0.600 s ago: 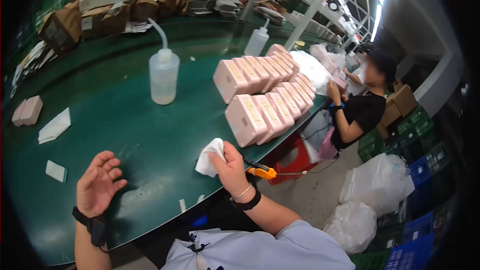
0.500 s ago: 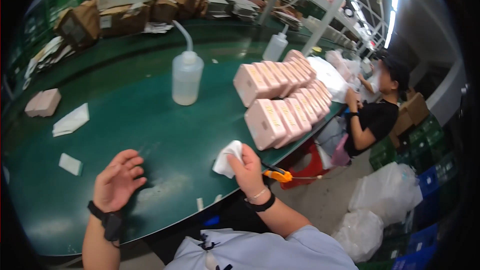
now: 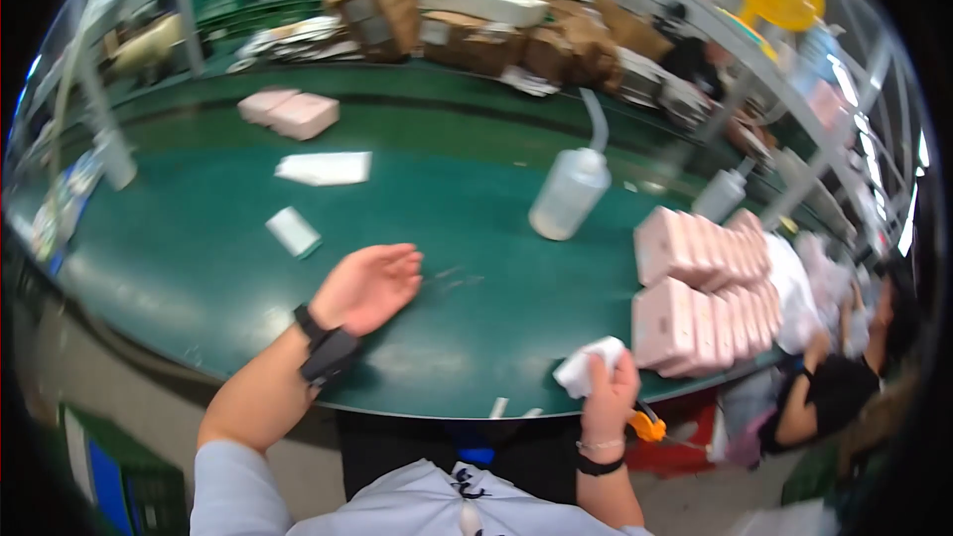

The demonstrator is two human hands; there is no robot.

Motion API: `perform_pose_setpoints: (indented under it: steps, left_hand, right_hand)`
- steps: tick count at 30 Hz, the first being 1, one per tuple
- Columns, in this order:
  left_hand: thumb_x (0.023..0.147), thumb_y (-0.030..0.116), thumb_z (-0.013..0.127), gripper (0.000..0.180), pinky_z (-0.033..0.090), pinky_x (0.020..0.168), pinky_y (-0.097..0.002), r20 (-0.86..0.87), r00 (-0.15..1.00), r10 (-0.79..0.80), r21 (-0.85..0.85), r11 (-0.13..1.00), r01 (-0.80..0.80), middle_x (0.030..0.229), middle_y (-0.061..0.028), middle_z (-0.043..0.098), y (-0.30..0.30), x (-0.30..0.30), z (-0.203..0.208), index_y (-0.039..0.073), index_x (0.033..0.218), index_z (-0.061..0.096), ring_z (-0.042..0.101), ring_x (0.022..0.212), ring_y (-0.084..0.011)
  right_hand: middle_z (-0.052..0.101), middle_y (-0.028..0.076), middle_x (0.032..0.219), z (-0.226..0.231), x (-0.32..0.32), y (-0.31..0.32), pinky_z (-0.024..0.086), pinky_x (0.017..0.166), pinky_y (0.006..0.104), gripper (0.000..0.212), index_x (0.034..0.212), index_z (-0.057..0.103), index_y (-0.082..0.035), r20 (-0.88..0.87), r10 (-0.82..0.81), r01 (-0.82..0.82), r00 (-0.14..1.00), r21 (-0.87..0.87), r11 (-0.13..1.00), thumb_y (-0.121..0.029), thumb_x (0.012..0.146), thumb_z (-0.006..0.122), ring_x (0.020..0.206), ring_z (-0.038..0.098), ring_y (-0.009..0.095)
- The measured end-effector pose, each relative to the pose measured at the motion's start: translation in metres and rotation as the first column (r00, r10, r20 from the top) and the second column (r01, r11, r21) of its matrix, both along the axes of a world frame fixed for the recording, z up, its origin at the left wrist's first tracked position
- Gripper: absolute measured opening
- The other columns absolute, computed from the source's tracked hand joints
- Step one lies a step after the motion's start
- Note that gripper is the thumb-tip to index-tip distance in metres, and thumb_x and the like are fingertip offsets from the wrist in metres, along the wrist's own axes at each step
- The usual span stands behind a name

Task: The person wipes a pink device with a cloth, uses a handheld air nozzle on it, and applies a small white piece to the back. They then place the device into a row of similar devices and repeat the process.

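Note:
My right hand pinches a crumpled white cloth over the front edge of the green table. Just beyond it stand two rows of pale pink boxes. My left hand hovers above the tabletop, palm turned inward, fingers loosely stretched and holding nothing. Farther off, between the hands, a translucent squeeze bottle with a bent spout stands upright, some liquid low in it. Left of it lie a folded white cloth and a small white-and-green pad.
Two pink boxes rest at the far left. A second squeeze bottle stands behind the rows. Brown paper packages line the back. An orange-handled tool juts near the front edge. A co-worker is at the right.
The view has swung left, so the table's things appear farther right. My right hand still holds the cloth; my left hand stays raised with nothing in it.

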State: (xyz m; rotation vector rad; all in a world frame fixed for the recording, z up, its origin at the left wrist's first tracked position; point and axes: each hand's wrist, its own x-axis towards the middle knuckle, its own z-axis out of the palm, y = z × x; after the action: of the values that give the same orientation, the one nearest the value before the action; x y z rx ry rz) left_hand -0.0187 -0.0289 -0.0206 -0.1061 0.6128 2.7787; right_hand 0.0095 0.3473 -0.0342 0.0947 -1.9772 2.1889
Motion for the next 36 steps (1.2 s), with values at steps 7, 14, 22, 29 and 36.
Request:
perform_pose_setpoints:
  steps: [7, 14, 22, 29, 36]
  left_hand:
    - [0.094, 0.008, 0.063, 0.024, 0.054, 0.094, -0.0382, 0.192, 0.943, 0.273, -0.215, 0.949, -0.231, 0.116, -0.0175, 0.051, 0.018, -0.063, 0.05, -0.002, 0.109, 0.046, 0.06, 0.105, -0.0288]
    - [0.09, 0.023, 0.07, 0.063, 0.051, 0.094, -0.0399, 0.099, 0.764, 0.637, -0.632, 0.633, -0.446, 0.138, -0.0155, 0.049, -0.054, -0.194, 0.049, 0.002, 0.14, 0.038, 0.058, 0.111, -0.0274]
    - [0.094, 0.033, 0.062, 0.056, 0.052, 0.09, -0.0435, 0.21, 0.421, 0.882, -0.403, 0.471, -0.785, 0.135, -0.0139, 0.057, -0.119, -0.313, 0.008, 0.009, 0.142, 0.046, 0.064, 0.107, -0.0299]
    - [0.096, 0.033, 0.058, 0.05, 0.056, 0.082, -0.0479, 0.266, 0.594, 0.76, -0.279, 0.65, -0.707, 0.126, -0.0125, 0.061, -0.245, -0.33, -0.05, 0.016, 0.141, 0.045, 0.066, 0.099, -0.0326]
    - [0.092, 0.035, 0.065, 0.053, 0.058, 0.08, -0.0421, -0.042, 0.89, 0.455, -0.783, 0.538, -0.312, 0.112, -0.018, 0.067, -0.099, -0.219, 0.041, -0.001, 0.13, 0.053, 0.069, 0.094, -0.0311]
  right_hand:
    - [0.06, 0.0, 0.086, 0.006, 0.005, 0.008, 0.045, 0.068, 0.0237, 0.004, 0.096, 0.059, -0.002, -0.123, -0.033, 0.074, 0.992, 0.337, 0.938, -0.006, 0.097, 0.058, 0.076, 0.055, 0.008]
    - [0.059, 0.002, 0.081, 0.009, 0.01, 0.008, 0.045, 0.067, 0.0251, 0.002, 0.093, 0.059, -0.001, -0.085, -0.059, 0.083, 0.995, 0.315, 0.945, -0.003, 0.093, 0.058, 0.074, 0.054, 0.01]
    - [0.063, 0.011, 0.077, -0.007, 0.016, 0.011, 0.047, 0.062, 0.0321, 0.004, 0.085, 0.06, 0.002, -0.234, -0.188, 0.282, 0.954, 0.482, 0.83, -0.001, 0.083, 0.061, 0.067, 0.061, 0.023]
    - [0.062, 0.012, 0.077, 0.0, 0.023, 0.001, 0.047, 0.062, 0.033, 0.004, 0.084, 0.06, 0.001, -0.346, -0.119, 0.282, 0.931, 0.472, 0.835, 0.0, 0.08, 0.06, 0.068, 0.06, 0.026]
    - [0.063, 0.015, 0.078, 0.001, 0.02, 0.013, 0.047, 0.06, 0.0367, 0.007, 0.084, 0.061, 0.001, -0.411, -0.102, 0.313, 0.906, 0.487, 0.815, 0.002, 0.077, 0.061, 0.067, 0.06, 0.033]
